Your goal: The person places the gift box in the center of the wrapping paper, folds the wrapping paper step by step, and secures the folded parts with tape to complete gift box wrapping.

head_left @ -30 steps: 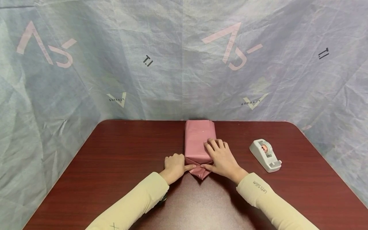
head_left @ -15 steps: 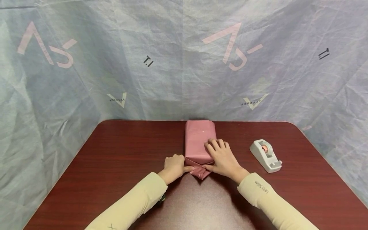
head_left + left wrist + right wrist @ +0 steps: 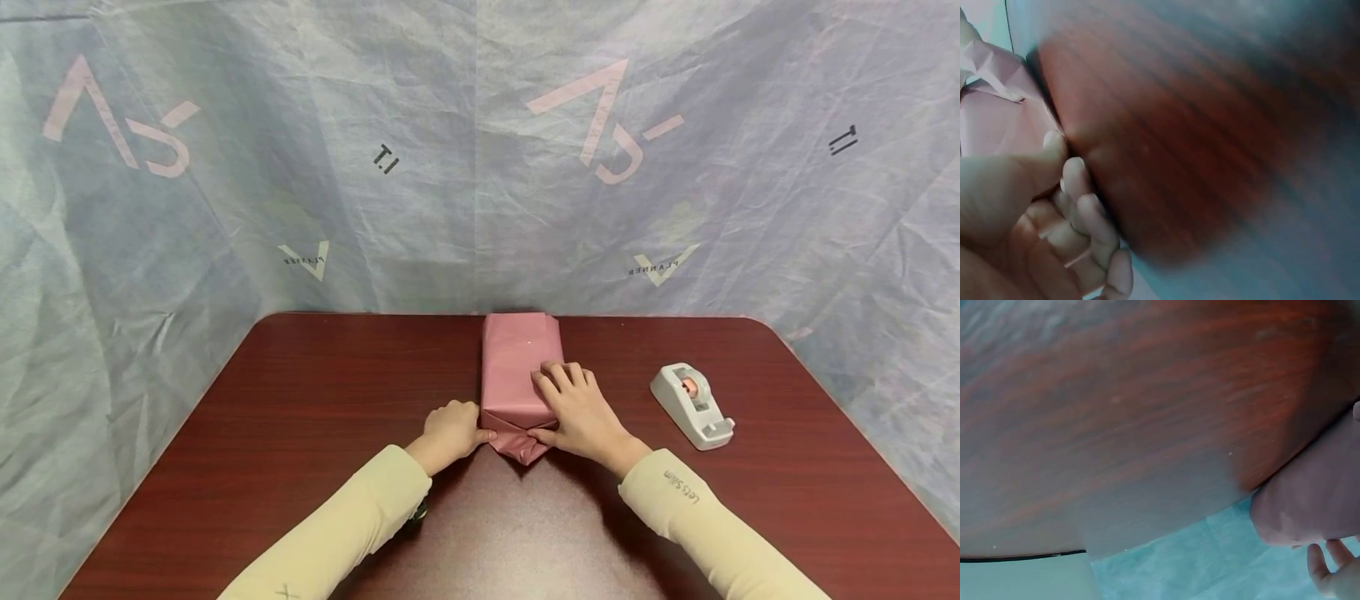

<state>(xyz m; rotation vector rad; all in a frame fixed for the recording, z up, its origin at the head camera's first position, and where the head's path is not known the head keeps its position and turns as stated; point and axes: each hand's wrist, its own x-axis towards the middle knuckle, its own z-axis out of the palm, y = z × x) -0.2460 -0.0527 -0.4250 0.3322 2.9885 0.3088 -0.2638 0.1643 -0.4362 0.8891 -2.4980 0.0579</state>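
A box-shaped package wrapped in pink paper (image 3: pixel 517 367) lies lengthwise at the table's far middle. Its near end has a folded, pointed paper flap (image 3: pixel 522 450). At the flap's left edge my left hand (image 3: pixel 452 432) pinches the wrapping paper between thumb and curled fingers; the left wrist view shows the thumb (image 3: pixel 1054 147) on the paper's crease. My right hand (image 3: pixel 585 417) rests on the package's right side, fingers spread over the top and thumb on the flap. The right wrist view holds only part of the package (image 3: pixel 1316 487) and some fingertips (image 3: pixel 1319 565).
A white tape dispenser (image 3: pixel 693 406) with an orange core stands to the right of the package. The dark red wooden table (image 3: pixel 337 367) reaches back to a grey printed cloth (image 3: pixel 420 208). A small dark item (image 3: pixel 417 512) is partly hidden by the left sleeve.
My left thumb has slid left along the flap to its edge, and the left hand has shifted slightly left. The right hand stays nearly still; its thumb has moved slightly right.
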